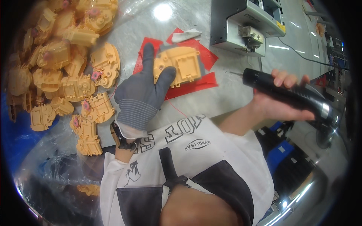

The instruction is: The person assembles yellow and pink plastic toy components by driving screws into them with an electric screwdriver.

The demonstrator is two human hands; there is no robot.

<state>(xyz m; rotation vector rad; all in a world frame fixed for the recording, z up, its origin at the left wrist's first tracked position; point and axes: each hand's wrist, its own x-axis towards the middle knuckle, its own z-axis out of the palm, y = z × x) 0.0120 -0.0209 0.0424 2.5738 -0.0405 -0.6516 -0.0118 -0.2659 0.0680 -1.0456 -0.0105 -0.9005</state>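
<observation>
My left hand (141,88), in a grey knit glove, grips the near left side of an orange-yellow plastic housing (187,69). Its thumb lies across the part and its index finger points away along the left edge. Beneath the housing, a dark grey block (202,71) shows at the edges, with red sheets (205,80) around it on the table. Off to the right, my bare right hand (281,101) is wrapped round a black electric screwdriver (264,81). The screwdriver's thin bit points left toward the housing and stands apart from it.
A heap of similar yellow housings (52,54), some with pink round pieces and red wires, covers the left. A grey machine (241,22) stands at the back right. A white scrap (186,35) lies behind the red sheets. Clear plastic film (49,154) hangs near left.
</observation>
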